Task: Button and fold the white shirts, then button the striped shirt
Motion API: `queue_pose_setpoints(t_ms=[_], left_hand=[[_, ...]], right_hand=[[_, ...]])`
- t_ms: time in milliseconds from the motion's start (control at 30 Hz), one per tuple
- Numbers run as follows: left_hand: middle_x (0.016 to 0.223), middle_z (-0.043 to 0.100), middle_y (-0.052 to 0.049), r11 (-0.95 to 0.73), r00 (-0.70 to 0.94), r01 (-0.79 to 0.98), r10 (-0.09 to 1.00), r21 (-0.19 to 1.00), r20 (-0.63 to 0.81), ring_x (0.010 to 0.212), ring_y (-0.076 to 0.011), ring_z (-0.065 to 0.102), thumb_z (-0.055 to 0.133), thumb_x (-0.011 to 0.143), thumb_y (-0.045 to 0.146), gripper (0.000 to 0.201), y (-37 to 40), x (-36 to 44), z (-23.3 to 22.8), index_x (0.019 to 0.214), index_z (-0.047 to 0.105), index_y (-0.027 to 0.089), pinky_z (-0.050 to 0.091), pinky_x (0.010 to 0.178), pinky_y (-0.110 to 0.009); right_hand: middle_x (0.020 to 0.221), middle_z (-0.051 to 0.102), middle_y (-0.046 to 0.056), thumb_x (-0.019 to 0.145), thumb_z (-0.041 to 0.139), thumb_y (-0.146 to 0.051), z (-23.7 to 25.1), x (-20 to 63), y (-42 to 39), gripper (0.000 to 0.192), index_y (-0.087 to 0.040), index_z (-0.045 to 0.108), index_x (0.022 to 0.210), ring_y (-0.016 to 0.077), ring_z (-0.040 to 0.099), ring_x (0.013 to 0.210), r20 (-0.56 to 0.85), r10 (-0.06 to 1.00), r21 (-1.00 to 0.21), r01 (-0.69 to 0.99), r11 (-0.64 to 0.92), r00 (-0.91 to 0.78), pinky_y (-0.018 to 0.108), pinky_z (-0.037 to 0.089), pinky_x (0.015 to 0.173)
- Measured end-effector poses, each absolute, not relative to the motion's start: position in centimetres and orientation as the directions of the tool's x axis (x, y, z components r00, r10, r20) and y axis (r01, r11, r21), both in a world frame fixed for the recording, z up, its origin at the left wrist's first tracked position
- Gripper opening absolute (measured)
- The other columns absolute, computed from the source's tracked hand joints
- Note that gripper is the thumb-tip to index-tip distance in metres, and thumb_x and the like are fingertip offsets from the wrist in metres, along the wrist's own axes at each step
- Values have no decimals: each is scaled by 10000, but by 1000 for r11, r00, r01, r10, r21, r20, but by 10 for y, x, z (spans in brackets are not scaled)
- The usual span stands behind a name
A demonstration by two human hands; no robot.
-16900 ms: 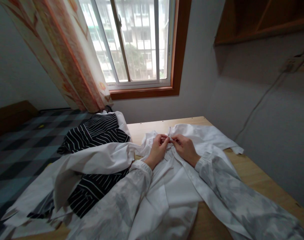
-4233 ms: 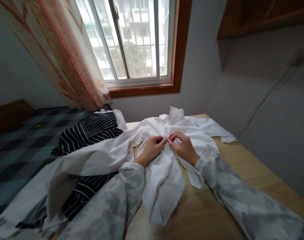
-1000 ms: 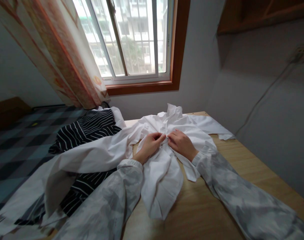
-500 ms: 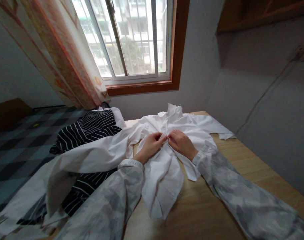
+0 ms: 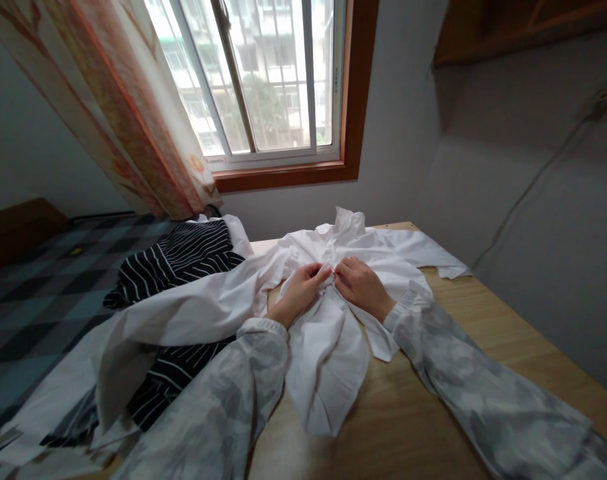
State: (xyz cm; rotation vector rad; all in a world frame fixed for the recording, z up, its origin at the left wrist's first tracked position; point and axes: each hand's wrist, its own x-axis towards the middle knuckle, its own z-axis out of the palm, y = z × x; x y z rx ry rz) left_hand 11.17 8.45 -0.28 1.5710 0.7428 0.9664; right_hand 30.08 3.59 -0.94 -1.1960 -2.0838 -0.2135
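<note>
A white shirt (image 5: 328, 360) lies spread over the wooden table, its collar towards the window and its lower hem towards me. One sleeve stretches out to the right, the other to the left. My left hand (image 5: 303, 290) is closed on the front edge of the shirt, thumb and fingers pinching the cloth. Close beside it, my right hand (image 5: 360, 285) pinches the same front strip with bent fingers. The fingertips of both hands almost meet. Whatever small part sits between them, such as a button, is too small to make out.
The wooden table (image 5: 483, 320) reaches to the right wall. On the left lies a black-and-white striped garment (image 5: 183, 257), partly under the white sleeve. Beyond it is a bed with a checked cover (image 5: 23, 313). A curtain (image 5: 148, 133) hangs beside the window (image 5: 268, 87). A cord (image 5: 528, 187) runs down the wall.
Both hands stay at the same spot on the shirt front, with only small finger movements. The view has shifted very slightly.
</note>
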Motion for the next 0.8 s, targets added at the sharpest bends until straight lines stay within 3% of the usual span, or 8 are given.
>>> queue_pose_setpoints(t_ms=[267,533,800], left_hand=[[715,603,9,-260,438,30,871,965,221,702,-141,493,796,837,701,555,80,111,1,794,715,154,379,662,-263],[732,644,-11,-240,439,36,876,970,201,718,-155,534,794,803,750,594,82,111,1,776,717,162,413,662,-265],[737,649,-9,-256,463,91,867,962,187,714,-150,546,779,836,670,518,81,109,3,751,688,167,422,667,-262]], right_hand=[[978,674,85,1054,536,-218,-8,301,31,99,-235,615,997,281,623,947,670,702,-276,797,537,-241,424,519,954],[1024,778,85,1099,534,-254,-16,302,35,161,-241,694,1114,283,707,994,673,700,-309,770,558,-237,513,476,1190],[1025,815,82,1072,579,-230,-19,304,35,164,-225,741,1092,259,746,963,673,713,-358,758,546,-197,500,473,1214]])
